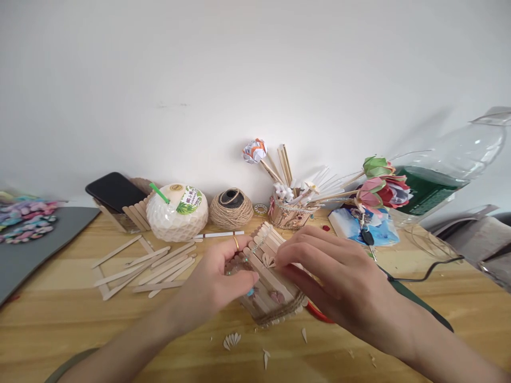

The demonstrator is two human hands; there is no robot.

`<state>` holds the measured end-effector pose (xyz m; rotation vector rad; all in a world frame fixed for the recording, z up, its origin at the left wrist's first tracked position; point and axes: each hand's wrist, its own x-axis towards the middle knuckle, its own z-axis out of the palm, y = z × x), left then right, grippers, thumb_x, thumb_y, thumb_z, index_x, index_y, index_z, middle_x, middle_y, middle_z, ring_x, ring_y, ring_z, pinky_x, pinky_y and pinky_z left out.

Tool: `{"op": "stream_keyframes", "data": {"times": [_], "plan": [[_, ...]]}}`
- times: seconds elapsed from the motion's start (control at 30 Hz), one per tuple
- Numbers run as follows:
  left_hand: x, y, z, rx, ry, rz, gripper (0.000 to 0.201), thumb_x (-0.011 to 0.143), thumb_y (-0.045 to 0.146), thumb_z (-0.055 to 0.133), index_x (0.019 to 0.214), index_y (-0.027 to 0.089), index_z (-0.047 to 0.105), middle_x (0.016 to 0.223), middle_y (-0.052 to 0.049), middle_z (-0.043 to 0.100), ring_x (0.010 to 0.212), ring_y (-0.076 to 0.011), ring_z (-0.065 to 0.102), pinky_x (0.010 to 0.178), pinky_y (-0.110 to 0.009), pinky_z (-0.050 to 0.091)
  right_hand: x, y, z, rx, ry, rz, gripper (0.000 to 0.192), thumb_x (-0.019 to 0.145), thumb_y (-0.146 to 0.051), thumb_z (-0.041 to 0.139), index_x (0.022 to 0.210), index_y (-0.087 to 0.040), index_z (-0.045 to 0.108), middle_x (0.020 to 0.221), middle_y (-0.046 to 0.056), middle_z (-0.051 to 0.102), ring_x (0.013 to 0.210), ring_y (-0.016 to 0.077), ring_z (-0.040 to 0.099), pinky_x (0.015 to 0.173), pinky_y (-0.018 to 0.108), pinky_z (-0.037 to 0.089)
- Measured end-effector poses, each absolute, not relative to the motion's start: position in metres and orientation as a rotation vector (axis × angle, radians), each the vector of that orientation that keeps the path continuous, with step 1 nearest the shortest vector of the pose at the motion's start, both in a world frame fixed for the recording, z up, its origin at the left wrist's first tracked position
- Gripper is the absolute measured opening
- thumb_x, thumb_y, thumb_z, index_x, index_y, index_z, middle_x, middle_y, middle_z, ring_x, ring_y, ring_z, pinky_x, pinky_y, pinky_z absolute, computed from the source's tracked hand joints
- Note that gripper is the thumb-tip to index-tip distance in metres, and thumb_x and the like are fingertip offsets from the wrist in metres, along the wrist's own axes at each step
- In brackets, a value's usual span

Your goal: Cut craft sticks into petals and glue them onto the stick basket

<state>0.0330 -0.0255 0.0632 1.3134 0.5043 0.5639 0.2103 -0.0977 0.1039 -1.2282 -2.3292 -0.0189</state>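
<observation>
While my left hand (pixel 217 284) steadies the popsicle-stick box (pixel 268 282) lying on its side on the bench (pixel 72 319), my right hand (pixel 339 276) pinches narrow fingers at a petal trim on top. Walls and twine band look finished; decorating seems partway. Loose sticks (pixel 151 268), a coconut cup (pixel 178 211) and twine ball (pixel 231 208) lie behind, well apart.

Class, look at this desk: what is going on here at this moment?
A person holds a small box made of wooden craft sticks on a wooden table with both hands. The left hand grips its near side; the right hand rests on top, fingertips at a small decoration. Loose craft sticks lie to the left, near a coconut with a straw and a ball of twine.
</observation>
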Motion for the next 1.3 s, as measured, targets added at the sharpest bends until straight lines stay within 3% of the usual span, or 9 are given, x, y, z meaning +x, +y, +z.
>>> {"op": "stream_keyframes", "data": {"times": [0.6, 0.97, 1.3], "plan": [[0.032, -0.03, 0.067, 1.329, 0.542, 0.561, 0.03, 0.075, 0.011, 0.052, 0.102, 0.021, 0.061, 0.076, 0.003, 0.061, 0.073, -0.013, 0.051, 0.069, -0.023, 0.043, 0.205, -0.099, 0.101, -1.294, -2.167, 0.034, 0.014, 0.086, -0.01, 0.051, 0.076, -0.014, 0.061, 0.072, 0.004, 0.057, 0.066, 0.0142, 0.051, 0.058, 0.027, 0.039], [0.035, -0.036, 0.066, 1.34, 0.573, 0.651, 0.01, 0.078, 0.023, 0.06, 0.086, 0.019, 0.061, 0.077, 0.002, 0.063, 0.073, -0.0125, 0.056, 0.066, -0.021, 0.046, 0.2, -0.098, 0.108, -1.415, -1.977, 0.259, 0.013, 0.082, -0.012, 0.055, 0.07, -0.016, 0.059, 0.068, 0.0, 0.055, 0.063, 0.0118, 0.051, 0.056, 0.023, 0.039], [0.037, -0.039, 0.067, 1.384, 0.662, 0.696, 0.006, 0.076, 0.021, 0.059, 0.082, 0.019, 0.06, 0.074, 0.002, 0.064, 0.07, -0.0122, 0.056, 0.064, -0.02, 0.046, 0.192, -0.096, 0.109, -1.52, -1.888, 0.46, 0.018, 0.08, -0.011, 0.054, 0.064, -0.017, 0.055, 0.064, -0.002, 0.052, 0.058, 0.0115, 0.049, 0.052, 0.024, 0.038]]}}
